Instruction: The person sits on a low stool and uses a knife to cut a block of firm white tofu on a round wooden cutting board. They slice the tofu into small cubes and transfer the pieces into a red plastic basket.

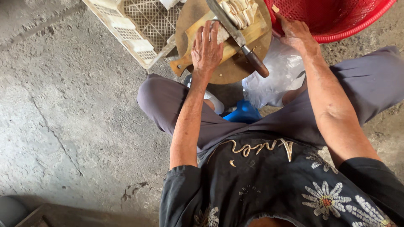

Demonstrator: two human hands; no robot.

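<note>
My left hand presses its fingers flat on a pale, soft-looking block of food on the wooden cutting board. The block looks light and crumbly; I'd grip its sides gently. My right hand rests loosely on the red plastic basket, beside the brown-handled cleaver.

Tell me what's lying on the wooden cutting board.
On the wooden cutting board lie a cleaver with a brown handle and pale cut slices. The left hand presses a pale piece, mostly covered.
</note>
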